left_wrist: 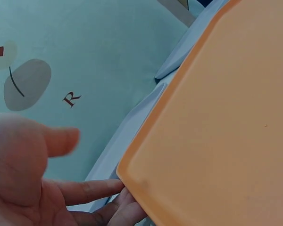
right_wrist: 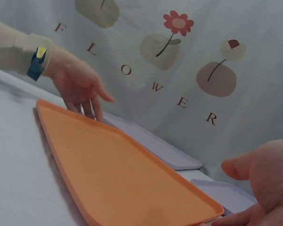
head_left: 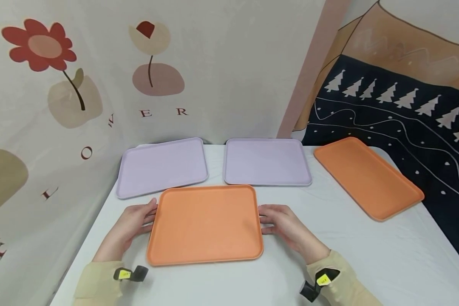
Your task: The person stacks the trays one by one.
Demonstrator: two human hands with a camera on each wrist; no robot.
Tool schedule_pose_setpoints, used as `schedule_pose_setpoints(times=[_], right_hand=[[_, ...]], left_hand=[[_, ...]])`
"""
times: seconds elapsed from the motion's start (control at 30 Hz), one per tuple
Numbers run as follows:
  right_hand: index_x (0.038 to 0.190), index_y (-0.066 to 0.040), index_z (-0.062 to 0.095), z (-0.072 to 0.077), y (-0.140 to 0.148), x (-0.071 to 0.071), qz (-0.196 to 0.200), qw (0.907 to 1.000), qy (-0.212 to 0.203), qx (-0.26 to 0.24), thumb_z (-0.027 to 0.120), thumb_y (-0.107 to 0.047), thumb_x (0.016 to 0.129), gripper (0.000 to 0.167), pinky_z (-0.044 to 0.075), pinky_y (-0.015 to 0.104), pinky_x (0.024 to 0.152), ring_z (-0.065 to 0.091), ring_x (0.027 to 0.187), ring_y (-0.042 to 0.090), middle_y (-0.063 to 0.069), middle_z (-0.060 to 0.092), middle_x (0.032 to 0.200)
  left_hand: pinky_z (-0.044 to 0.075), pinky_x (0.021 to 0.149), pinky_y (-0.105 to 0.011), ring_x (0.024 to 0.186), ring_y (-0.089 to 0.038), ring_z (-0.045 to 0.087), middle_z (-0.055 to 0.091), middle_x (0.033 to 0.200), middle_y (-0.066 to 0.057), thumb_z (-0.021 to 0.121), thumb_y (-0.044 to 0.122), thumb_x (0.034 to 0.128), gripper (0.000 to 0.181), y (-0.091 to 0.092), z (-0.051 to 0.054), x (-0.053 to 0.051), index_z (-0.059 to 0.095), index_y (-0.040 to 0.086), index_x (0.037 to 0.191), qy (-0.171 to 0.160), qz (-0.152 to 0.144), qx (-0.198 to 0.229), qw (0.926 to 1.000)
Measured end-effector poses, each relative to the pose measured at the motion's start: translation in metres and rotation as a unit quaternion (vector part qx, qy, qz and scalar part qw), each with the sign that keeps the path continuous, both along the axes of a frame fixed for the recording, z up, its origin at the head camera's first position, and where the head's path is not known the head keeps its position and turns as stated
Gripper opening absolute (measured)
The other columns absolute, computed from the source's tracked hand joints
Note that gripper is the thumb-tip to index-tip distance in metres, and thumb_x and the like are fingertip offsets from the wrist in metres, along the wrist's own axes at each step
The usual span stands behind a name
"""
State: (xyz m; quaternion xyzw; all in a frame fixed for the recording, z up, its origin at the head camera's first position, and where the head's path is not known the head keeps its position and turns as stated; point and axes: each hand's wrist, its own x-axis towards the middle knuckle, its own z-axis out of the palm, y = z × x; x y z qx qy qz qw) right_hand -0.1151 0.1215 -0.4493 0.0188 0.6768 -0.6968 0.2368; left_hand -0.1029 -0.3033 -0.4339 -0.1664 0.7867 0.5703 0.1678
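In the head view an orange tray (head_left: 206, 225) lies at the front, between my two hands. At its left edge is my left hand (head_left: 134, 223), fingertips against the side and thumb lifted off. My right hand (head_left: 284, 227) is on the opposite side, its extended fingers touching or nearly touching the right edge. The left wrist view shows the fingers (left_wrist: 92, 190) of the left hand meeting the tray (left_wrist: 212, 108) at a corner, fingertips partly hidden by its rim. The right hand's thumb (right_wrist: 238, 167) stands apart from the tray (right_wrist: 118, 165) in the right wrist view.
Behind stand two lilac trays, one at the left (head_left: 162, 168) and one in the middle (head_left: 267, 161). Another orange tray (head_left: 369, 178) lies slanted at the right. All rest on a white-covered table (head_left: 214, 284) backed by a flower-printed cloth (head_left: 233, 68) and a dark tree-printed cloth (head_left: 390, 114).
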Motion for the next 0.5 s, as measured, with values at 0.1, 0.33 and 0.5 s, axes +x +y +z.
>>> schedule_pose_setpoints(times=[0.1, 0.33, 0.5], right_hand=[[0.145, 0.018, 0.047, -0.002, -0.001, -0.001, -0.008, 0.9999, -0.008, 0.003, 0.056, -0.012, 0.109, 0.048, 0.064, 0.037, 0.085, 0.068, 0.112, 0.029, 0.026, 0.065, 0.130], [0.149, 0.019, 0.042, -0.004, -0.004, 0.000, -0.013, 0.9998, -0.016, 0.004, 0.055, 0.001, 0.107, 0.048, 0.064, 0.037, 0.088, 0.066, 0.118, 0.032, 0.029, 0.059, 0.140], [0.149, 0.020, 0.040, -0.005, -0.005, 0.002, -0.015, 0.9999, -0.005, -0.001, 0.052, 0.006, 0.106, 0.046, 0.064, 0.037, 0.089, 0.065, 0.120, 0.034, 0.032, 0.055, 0.141]], left_hand=[[0.062, 0.096, -0.036, 0.141, -0.042, 0.050, 0.048, 0.153, -0.033, 0.050, 0.036, 0.1138, 0.068, 0.000, -0.001, 0.002, 0.039, -0.018, 0.152, 0.006, -0.006, -0.022, 0.9997], [0.064, 0.088, -0.033, 0.122, -0.030, 0.065, 0.053, 0.148, -0.032, 0.056, 0.015, 0.1110, 0.050, -0.003, -0.006, 0.004, 0.046, -0.012, 0.152, 0.030, -0.009, -0.052, 0.9982], [0.063, 0.088, -0.029, 0.111, -0.017, 0.068, 0.056, 0.144, -0.031, 0.057, 0.005, 0.1086, 0.048, -0.007, -0.012, 0.007, 0.046, -0.011, 0.153, 0.047, 0.000, -0.033, 0.9984]])
